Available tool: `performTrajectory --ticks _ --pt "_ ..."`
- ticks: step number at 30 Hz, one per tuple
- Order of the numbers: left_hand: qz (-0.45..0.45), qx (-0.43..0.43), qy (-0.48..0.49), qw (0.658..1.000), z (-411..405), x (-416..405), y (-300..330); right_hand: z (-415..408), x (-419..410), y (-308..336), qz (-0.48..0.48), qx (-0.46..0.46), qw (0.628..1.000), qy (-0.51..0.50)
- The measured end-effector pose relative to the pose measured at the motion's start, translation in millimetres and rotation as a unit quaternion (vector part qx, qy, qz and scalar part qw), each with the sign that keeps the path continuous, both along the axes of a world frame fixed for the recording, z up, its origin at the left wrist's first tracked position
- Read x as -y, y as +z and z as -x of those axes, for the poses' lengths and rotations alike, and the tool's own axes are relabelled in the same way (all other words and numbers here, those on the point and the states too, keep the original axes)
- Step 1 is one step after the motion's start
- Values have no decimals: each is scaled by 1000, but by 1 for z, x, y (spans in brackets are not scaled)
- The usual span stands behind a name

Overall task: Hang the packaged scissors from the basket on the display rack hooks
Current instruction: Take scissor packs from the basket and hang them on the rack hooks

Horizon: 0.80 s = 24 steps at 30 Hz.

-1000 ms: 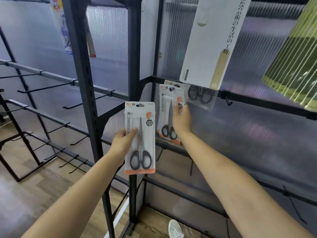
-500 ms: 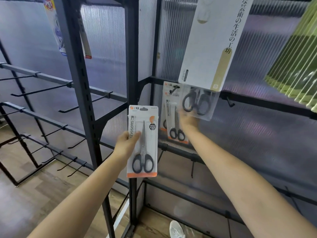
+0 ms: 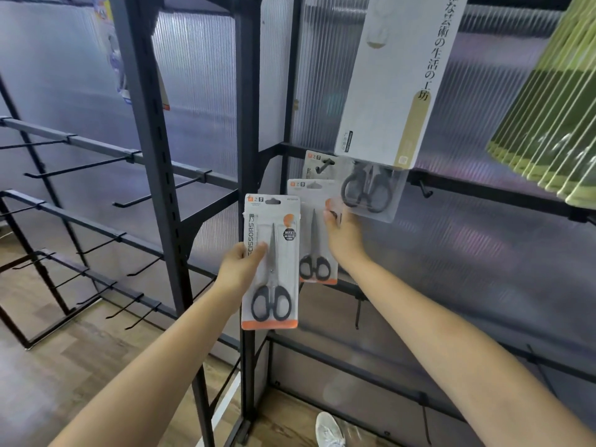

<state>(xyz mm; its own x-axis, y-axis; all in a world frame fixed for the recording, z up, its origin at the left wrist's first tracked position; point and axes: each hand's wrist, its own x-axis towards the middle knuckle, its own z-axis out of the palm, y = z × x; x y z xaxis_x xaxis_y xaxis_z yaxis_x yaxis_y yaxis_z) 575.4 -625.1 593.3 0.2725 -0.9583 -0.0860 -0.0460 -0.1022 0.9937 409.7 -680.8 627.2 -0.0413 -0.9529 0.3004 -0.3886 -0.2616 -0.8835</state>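
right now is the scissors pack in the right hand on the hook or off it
Off. The scissors pack in the right hand sits with its hang slot below the hook, which carries another pack.

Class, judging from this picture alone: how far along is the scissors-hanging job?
Done: one orange-trimmed scissors card hangs on a black hook. In hand: the right hand holds a second card below that hook; the left hand grips a third. Left: hanging both.
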Motion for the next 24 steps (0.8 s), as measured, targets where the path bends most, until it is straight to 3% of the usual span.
performTrajectory --ticks 6,11,24 --pt "18 -19 22 999 -4 -3 1 -9 -7 -1 82 -54 995 -12" --pt "35 -57 35 997 -9 -6 4 -19 -9 5 102 0 994 -32" --pt "33 -45 37 998 -16 -7 0 -32 0 -2 159 112 978 -73"
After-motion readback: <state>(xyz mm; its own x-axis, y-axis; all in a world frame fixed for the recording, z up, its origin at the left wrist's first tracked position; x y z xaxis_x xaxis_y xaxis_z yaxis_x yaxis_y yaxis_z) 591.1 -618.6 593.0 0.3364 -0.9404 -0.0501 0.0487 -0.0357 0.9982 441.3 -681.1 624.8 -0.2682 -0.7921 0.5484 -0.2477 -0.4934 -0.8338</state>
